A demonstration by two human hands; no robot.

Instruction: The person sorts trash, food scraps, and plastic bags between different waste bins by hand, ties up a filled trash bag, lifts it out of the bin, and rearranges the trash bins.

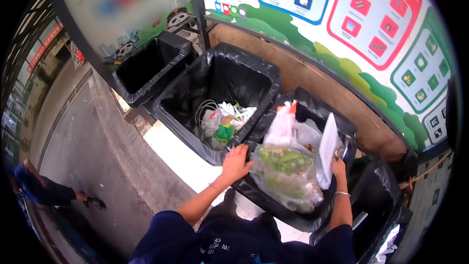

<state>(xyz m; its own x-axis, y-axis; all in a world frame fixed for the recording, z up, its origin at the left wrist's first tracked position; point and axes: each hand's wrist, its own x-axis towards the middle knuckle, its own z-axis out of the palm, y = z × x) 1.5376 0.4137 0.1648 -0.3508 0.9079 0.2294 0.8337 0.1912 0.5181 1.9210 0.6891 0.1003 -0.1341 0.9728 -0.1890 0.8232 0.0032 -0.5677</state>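
Two bare hands at a row of lined bins. The left hand (pixel 237 161) lies at the liner edge where the heaped bin (pixel 305 225) meets the middle bin (pixel 244 76), its fingers extended and its thumb apart, with nothing seen in its grasp. The right hand (pixel 338 167) is at the right edge of the white panel (pixel 326 159); its fingertips are partly hidden, so whether it is clamped on the panel cannot be told. The panel stands steeply tilted in the heaped bin, beside the clear bag (pixel 288 173) of greens; the pale bag (pixel 281 124) lies behind.

Likely faults: the panel could tip onto the clear bag if the right hand lost its edge. The clear bag, bulging over the front rim, might slide out if pushed, or tear if a corner of the panel caught its thin film. A pull by the left hand could drag the liner off its rim.

Count: hands, two; panel, one; clear bag, one; pale bag, one; lined bins, four in view, including the far bin (pixel 176 44) and the right bin (pixel 376 186). The middle bin holds one wire coil (pixel 199 115), one green packet (pixel 224 133) and pale scraps too jumbled to number. One other person (pixel 36 186) is partly visible at left.
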